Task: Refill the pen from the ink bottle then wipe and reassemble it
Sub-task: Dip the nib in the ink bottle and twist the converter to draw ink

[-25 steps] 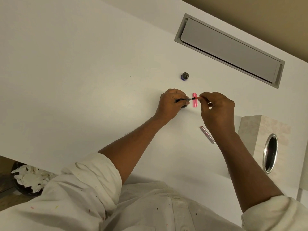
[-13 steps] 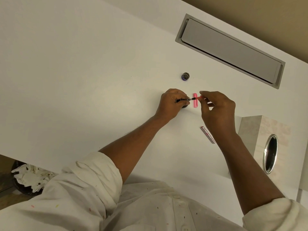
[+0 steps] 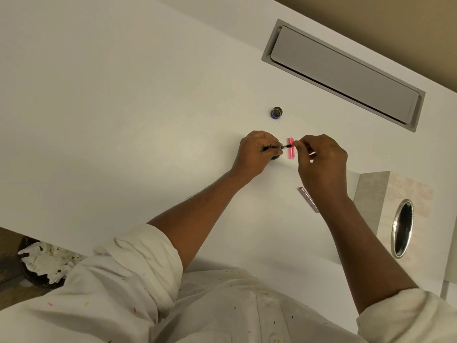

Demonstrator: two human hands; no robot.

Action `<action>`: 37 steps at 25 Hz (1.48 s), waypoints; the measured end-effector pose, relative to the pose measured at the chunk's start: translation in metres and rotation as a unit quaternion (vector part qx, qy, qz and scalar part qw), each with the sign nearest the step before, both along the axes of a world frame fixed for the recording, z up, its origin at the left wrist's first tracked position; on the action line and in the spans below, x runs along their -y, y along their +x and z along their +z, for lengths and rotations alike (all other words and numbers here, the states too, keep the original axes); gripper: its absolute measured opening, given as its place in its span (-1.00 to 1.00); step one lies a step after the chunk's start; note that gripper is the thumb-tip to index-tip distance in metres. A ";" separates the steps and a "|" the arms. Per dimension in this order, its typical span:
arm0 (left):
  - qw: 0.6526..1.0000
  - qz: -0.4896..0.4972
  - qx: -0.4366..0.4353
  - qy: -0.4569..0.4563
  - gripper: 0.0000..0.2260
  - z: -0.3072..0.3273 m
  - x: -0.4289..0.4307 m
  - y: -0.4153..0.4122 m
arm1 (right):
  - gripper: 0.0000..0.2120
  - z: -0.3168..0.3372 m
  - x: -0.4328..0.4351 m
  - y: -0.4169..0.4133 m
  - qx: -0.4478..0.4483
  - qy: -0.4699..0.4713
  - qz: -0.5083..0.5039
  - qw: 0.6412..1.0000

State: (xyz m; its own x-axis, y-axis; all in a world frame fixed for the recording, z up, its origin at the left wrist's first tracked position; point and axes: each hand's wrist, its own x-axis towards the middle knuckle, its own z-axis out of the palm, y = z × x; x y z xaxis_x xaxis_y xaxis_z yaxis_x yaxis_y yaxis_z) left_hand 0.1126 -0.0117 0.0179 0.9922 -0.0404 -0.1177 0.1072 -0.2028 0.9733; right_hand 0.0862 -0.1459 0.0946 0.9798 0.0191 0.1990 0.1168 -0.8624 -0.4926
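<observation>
My left hand [image 3: 256, 153] grips a thin dark pen section [image 3: 284, 146] held level above the white table [image 3: 123, 120]. My right hand [image 3: 321, 164] pinches the other end of that section between thumb and forefinger. Under my left hand a dark round object [image 3: 275, 157], perhaps the ink bottle, is mostly hidden. A pink pen part [image 3: 291, 151] lies on the table just behind the held section. A slim pink-and-silver pen piece [image 3: 308, 199] lies nearer me, partly behind my right wrist. A small dark cap [image 3: 276, 112] sits farther back.
A grey recessed flap [image 3: 346, 70] is set into the table at the back right. A tissue box with an oval opening [image 3: 403, 226] stands at the right edge. Below the table's left edge sits a bin with crumpled stained paper [image 3: 47, 263].
Both hands stay together over the same spot; my right hand's fingers have shifted slightly on the end of the pen section. Nothing on the table has moved.
</observation>
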 end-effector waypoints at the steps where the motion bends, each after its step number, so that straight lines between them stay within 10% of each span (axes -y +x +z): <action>1: 1.000 0.000 -0.002 -0.002 -0.91 0.000 0.000 0.000 | -0.89 0.002 0.000 0.000 -0.001 0.013 -0.005 1.000; 37: 1.000 -0.001 -0.003 0.000 -0.91 0.000 0.000 0.000 | -0.88 -0.007 0.000 -0.001 0.025 -0.016 0.005 1.000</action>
